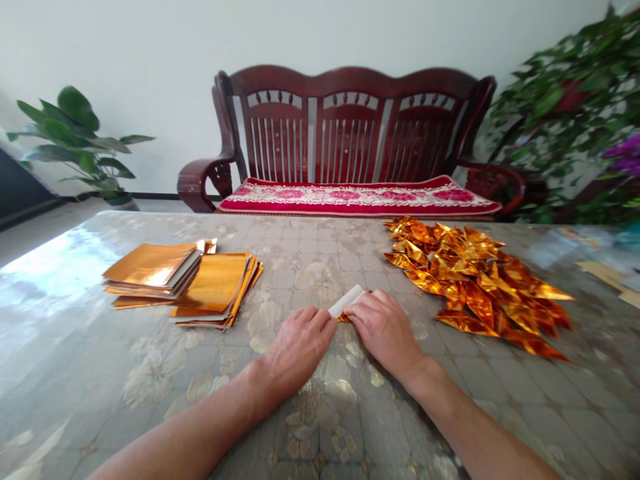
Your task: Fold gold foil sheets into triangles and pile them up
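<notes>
Between my two hands lies a small sheet of gold foil paper (346, 301), its pale back side showing as a narrow strip and a bit of gold at the near edge. My left hand (304, 340) presses its fingertips on the left end of the sheet. Over the right end, my right hand (381, 330) has its fingers closed on the paper and hides part of it. To the right is a heap of folded gold foil pieces (470, 280) with pointed ends. At the left are two stacks of flat gold foil paper, one stack (150, 267) partly behind the other (217, 283).
The table (280, 413) has a patterned, shiny cover. Clear plastic wrapping (565, 245) and tan paper pieces (607, 277) lie at the right edge. Beyond stands a dark wooden bench (345, 87) with a red cushion (360, 197), plants (80, 140) on both sides.
</notes>
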Motion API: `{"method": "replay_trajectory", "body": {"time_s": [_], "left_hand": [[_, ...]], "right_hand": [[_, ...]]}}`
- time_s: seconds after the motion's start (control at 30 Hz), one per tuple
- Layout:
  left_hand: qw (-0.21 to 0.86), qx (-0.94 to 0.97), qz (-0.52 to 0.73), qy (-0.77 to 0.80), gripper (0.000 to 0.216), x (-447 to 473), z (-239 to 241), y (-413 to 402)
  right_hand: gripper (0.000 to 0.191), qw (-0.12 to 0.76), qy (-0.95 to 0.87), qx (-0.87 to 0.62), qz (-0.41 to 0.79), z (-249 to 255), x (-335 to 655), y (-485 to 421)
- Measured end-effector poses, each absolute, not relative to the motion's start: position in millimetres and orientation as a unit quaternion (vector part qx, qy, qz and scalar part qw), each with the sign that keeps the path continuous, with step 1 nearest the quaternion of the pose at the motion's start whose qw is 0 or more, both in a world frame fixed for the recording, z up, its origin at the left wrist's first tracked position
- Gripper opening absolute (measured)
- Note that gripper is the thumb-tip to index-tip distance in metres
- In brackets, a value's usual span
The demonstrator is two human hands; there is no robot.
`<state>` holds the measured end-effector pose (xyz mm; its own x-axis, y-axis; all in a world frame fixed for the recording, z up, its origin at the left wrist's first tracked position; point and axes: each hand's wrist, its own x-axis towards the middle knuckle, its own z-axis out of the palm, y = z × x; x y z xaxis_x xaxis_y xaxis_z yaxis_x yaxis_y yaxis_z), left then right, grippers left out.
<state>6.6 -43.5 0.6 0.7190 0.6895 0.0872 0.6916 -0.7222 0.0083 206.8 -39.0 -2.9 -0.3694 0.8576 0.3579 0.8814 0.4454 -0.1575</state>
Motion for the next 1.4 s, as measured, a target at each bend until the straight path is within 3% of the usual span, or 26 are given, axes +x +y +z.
{"method": "replay_trajectory", "body": {"time_s": [0.43, 0.73, 1.07, 1.4], "left_hand": [[0.015, -0.926, -0.038, -0.377, 0.014, 8, 0, -45], [0.011, -0.926, -0.043, -0.374, 0.017, 8, 1, -45], [0.009, -0.927, -0.037, -0.373, 0.012, 9, 3, -43], [0.028, -0.930, -0.036, -0.365, 0.022, 12, 4, -45]], "right_hand": [[0.017, 0.140, -0.846, -0.512, -0.058, 4, 204, -55], [0.033, 0.111, -0.857, -0.495, -0.087, 2, 205, -70], [0.027, 0.100, -0.858, -0.497, -0.081, 7, 203, -68], [0.022, 0.125, -0.862, -0.487, -0.056, 1, 210, -65]]}}
